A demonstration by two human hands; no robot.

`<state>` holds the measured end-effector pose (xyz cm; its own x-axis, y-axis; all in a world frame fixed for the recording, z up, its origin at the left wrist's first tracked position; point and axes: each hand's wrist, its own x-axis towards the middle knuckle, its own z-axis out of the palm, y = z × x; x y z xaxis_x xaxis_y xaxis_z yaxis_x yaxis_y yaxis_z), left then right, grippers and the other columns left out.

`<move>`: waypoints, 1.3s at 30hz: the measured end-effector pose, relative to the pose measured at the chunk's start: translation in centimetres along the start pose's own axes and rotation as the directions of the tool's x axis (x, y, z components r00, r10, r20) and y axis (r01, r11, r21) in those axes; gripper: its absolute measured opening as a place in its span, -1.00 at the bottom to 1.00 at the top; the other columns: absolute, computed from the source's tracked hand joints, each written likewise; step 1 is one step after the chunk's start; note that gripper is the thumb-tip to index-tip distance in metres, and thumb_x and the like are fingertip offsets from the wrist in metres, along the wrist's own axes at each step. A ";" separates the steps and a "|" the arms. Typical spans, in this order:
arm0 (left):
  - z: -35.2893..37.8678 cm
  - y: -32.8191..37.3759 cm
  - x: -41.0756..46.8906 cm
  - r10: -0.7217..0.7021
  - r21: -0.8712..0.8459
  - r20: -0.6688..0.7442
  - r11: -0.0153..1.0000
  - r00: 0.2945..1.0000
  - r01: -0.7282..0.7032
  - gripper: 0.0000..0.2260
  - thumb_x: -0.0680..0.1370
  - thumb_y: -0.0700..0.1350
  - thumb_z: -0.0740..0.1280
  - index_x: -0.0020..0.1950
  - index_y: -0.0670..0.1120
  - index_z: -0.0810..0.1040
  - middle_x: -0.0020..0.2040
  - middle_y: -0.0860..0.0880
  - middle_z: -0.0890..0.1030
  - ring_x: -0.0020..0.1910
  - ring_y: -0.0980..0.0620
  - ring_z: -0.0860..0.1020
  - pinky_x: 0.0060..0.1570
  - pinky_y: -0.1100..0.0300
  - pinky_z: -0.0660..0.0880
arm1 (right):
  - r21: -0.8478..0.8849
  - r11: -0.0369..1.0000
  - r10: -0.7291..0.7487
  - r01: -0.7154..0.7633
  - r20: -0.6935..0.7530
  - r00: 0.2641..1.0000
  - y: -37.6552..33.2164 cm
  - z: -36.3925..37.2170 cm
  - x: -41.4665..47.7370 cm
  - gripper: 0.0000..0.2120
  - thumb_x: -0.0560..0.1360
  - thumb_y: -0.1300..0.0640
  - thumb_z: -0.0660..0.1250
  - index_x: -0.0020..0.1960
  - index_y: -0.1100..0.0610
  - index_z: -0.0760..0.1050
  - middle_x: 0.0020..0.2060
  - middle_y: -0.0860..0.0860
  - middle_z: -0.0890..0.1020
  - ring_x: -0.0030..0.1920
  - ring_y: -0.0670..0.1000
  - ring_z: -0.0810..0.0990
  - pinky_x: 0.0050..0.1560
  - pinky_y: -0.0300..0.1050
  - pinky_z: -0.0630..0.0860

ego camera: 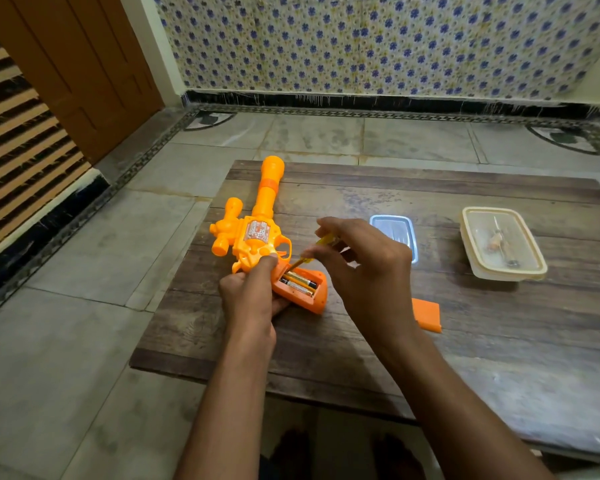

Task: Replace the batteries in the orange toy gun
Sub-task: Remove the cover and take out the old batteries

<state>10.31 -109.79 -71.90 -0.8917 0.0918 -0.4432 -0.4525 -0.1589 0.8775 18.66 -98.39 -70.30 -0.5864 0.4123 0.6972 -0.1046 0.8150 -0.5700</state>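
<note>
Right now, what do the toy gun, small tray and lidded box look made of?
The toy gun looks like glossy moulded orange plastic. The small tray seems steel, given its mirror-like sheen. The lidded box is cloudy translucent plastic; contents show through.

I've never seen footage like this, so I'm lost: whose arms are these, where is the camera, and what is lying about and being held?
There is no machine here. A person works with bare hands, and the one picture comes from a camera worn on their head, looking down. The left hand grips the handle of an orange toy gun lying on a wooden table. Its battery bay is open, with two batteries inside. The right hand pinches a yellow screwdriver, its tip at the bay. To the right lie an orange cover, a metal tray and a lidded plastic box.
</note>
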 end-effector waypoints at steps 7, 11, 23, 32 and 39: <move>-0.1 -0.1 0.2 -0.007 -0.003 0.014 1.000 1.000 0.007 -0.95 0.54 -0.18 0.45 -0.07 -0.09 0.60 -0.08 -0.17 0.73 -0.11 -0.14 0.74 -0.08 -0.06 0.69 | 0.215 0.963 0.149 -0.164 0.083 0.985 0.1 1.1 -0.1 -0.71 0.49 0.18 0.53 0.17 0.17 0.56 -0.07 -0.05 0.71 -0.14 -0.10 0.72 -0.23 -0.03 0.69; -0.3 -0.2 0.8 -0.026 -0.017 0.026 1.000 0.999 0.026 -0.95 0.54 -0.19 0.45 -0.03 -0.11 0.62 -0.06 -0.18 0.73 -0.14 -0.12 0.74 -0.13 -0.03 0.68 | 0.197 0.973 0.117 -0.120 0.028 0.993 -0.4 2.5 0.4 -0.67 0.46 0.13 0.57 0.14 0.19 0.56 -0.15 0.01 0.69 -0.21 -0.08 0.69 -0.27 -0.06 0.66; -1.7 0.2 1.8 -0.178 -0.123 0.177 0.972 0.968 0.202 -0.71 0.51 -0.28 0.40 0.23 -0.23 0.63 -0.06 -0.24 0.73 -0.16 -0.15 0.75 -0.23 -0.04 0.69 | 0.304 0.943 0.102 -0.139 0.133 0.986 -0.8 5.3 2.4 -0.56 0.49 0.19 0.53 0.33 0.16 0.55 -0.17 0.07 0.66 -0.19 0.01 0.63 -0.13 -0.07 0.60; -2.0 0.3 2.1 -0.215 -0.182 0.217 0.949 0.952 0.256 -0.82 0.48 -0.32 0.39 0.06 -0.19 0.65 -0.17 -0.21 0.72 -0.25 -0.13 0.72 -0.30 -0.04 0.68 | 0.225 0.966 0.090 -0.130 0.180 0.980 -0.9 6.8 4.4 -0.50 0.46 0.20 0.55 0.38 0.16 0.54 -0.29 -0.07 0.52 -0.33 -0.09 0.50 -0.22 -0.37 0.45; -1.9 0.3 2.1 -0.221 -0.186 0.235 0.945 0.946 0.267 -0.83 0.48 -0.31 0.39 0.04 -0.15 0.66 -0.12 -0.22 0.71 -0.17 -0.13 0.71 -0.28 -0.03 0.68 | 0.212 0.950 0.132 -0.231 0.400 0.907 -0.3 7.5 6.9 -0.42 0.46 0.08 0.53 0.45 0.10 0.50 -0.15 0.12 0.66 -0.24 0.13 0.70 -0.11 0.18 0.64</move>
<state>8.24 -111.50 -72.91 -0.7414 0.3531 -0.5707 -0.6681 -0.3089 0.6769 8.66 -98.84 -68.59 -0.8667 0.3188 0.3837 -0.1338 0.5924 -0.7945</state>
